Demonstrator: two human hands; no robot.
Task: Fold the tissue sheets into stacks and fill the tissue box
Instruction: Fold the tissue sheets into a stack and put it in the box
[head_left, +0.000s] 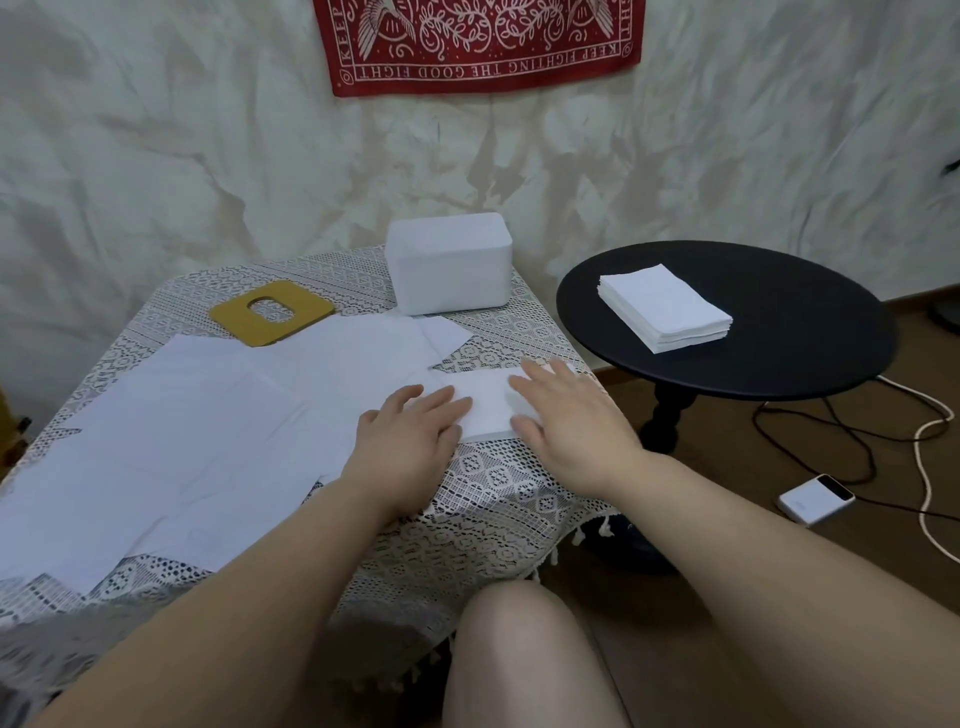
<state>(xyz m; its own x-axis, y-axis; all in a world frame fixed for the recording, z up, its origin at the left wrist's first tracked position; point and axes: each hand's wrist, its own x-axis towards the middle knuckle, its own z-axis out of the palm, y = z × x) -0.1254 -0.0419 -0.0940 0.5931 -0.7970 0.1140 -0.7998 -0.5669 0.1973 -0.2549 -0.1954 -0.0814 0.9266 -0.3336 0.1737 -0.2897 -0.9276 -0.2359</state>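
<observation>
My left hand (410, 431) and right hand (566, 415) lay flat, fingers spread, pressing a folded tissue (488, 410) at frame centre. One finished stack (665, 312) sat at right; loose sheets (208, 415) remained at left, and the tissue box (449, 265), upper centre, looked unfilled.

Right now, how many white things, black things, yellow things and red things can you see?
White: 4, the tissue box, the folded stack, the loose sheets, the small device
Black: 1, the round table
Yellow: 1, the lid
Red: 1, the wall cloth
Total: 7
</observation>
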